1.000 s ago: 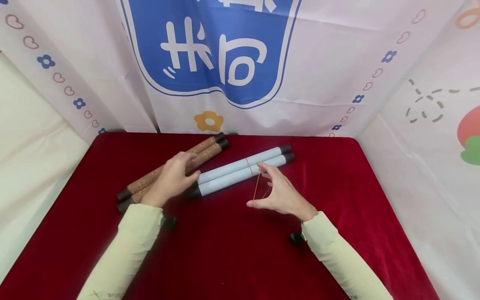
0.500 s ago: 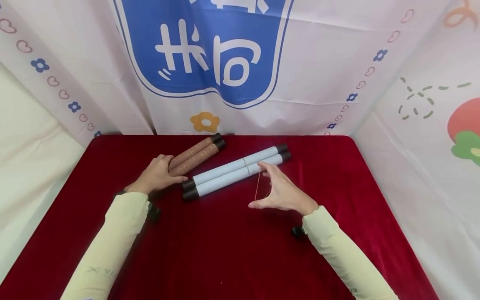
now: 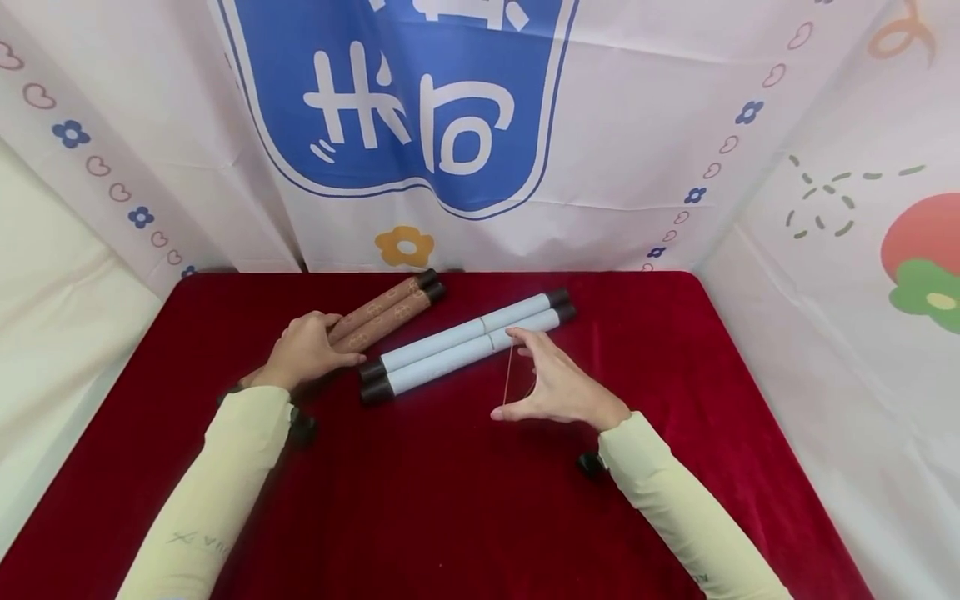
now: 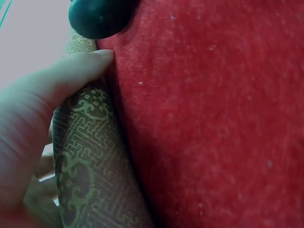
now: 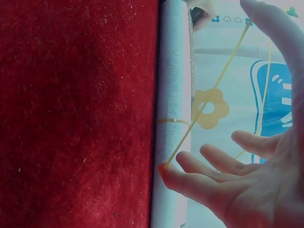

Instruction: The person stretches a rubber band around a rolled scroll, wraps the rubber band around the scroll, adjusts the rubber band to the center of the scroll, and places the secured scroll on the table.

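Left hand [image 3: 302,352] is gripping the brown brocade-patterned scrolls [image 3: 382,317]; right hand [image 3: 561,385] is holding a rubber band [image 5: 207,94] stretched on spread fingers.

The brown pair is lying on red velvet cloth [image 3: 450,500], beside the banded pale-blue scrolls [image 3: 442,363]; I can't tell whether its hidden near end is lifting. I'm judging it light, stiff, prone to rolling apart; mid-length is looking best for holding.

I record two brown, gold-patterned rolls [image 3: 386,320] slanting side by side at left, two pale-blue rolls [image 3: 450,361] banded together at centre, and a thin elastic band [image 5: 210,90] stretched taut near them.
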Demonstrator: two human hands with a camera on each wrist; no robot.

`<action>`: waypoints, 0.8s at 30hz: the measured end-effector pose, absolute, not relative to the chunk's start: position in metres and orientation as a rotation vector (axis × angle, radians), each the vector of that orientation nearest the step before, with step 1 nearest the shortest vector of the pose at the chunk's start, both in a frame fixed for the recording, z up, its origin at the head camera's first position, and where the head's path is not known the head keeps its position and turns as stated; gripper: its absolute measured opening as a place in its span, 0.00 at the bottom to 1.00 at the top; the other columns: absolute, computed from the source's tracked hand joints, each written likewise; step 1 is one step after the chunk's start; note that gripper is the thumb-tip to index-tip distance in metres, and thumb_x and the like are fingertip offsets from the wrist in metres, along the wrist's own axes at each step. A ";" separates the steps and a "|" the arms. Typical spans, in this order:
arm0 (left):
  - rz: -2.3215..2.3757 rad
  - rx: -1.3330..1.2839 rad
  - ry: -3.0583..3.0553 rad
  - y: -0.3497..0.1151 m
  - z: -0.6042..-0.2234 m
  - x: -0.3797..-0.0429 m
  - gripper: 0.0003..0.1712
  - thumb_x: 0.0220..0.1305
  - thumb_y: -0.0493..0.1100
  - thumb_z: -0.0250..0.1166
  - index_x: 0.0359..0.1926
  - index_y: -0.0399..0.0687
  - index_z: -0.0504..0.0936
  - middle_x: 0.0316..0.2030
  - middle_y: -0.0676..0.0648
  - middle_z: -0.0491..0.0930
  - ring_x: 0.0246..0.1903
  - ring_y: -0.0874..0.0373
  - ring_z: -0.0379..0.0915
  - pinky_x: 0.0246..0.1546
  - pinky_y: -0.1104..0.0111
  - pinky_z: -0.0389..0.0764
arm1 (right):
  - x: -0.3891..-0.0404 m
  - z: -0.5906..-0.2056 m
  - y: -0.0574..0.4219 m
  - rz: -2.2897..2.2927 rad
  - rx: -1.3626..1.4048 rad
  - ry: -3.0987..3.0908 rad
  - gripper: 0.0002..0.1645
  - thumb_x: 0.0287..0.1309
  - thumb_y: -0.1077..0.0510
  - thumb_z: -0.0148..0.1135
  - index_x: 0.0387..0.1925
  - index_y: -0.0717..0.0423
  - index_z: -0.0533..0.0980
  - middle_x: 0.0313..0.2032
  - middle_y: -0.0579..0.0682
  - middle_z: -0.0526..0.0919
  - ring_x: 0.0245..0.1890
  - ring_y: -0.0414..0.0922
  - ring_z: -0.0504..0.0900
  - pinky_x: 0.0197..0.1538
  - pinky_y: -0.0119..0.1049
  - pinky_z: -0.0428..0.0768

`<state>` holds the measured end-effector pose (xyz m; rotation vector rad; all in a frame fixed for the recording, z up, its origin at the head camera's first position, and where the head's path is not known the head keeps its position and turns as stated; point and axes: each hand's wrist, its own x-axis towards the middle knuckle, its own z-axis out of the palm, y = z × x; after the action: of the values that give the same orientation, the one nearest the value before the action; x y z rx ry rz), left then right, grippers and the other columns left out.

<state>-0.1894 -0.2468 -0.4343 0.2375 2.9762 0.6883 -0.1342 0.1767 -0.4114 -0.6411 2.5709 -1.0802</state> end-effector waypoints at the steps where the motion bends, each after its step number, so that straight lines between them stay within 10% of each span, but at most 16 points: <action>1: 0.689 0.236 2.975 -0.248 -0.433 -0.188 0.53 0.52 0.59 0.83 0.67 0.27 0.76 0.57 0.28 0.81 0.49 0.40 0.79 0.54 0.40 0.82 | -0.134 -0.411 0.176 -1.084 -0.642 2.569 0.75 0.40 0.33 0.86 0.82 0.51 0.53 0.76 0.54 0.63 0.75 0.55 0.69 0.67 0.58 0.79; 24: 0.734 0.486 3.092 -0.242 -0.393 -0.132 0.49 0.42 0.57 0.89 0.63 0.42 0.82 0.51 0.42 0.85 0.47 0.47 0.81 0.47 0.43 0.83 | -0.145 -0.400 0.171 -1.386 -0.672 2.476 0.71 0.42 0.43 0.88 0.81 0.39 0.54 0.73 0.58 0.65 0.73 0.58 0.74 0.66 0.57 0.81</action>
<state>-0.1321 -0.2418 -0.3934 0.4865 3.0916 0.7340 -0.1453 0.1712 -0.4001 -0.6723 2.4760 -1.3863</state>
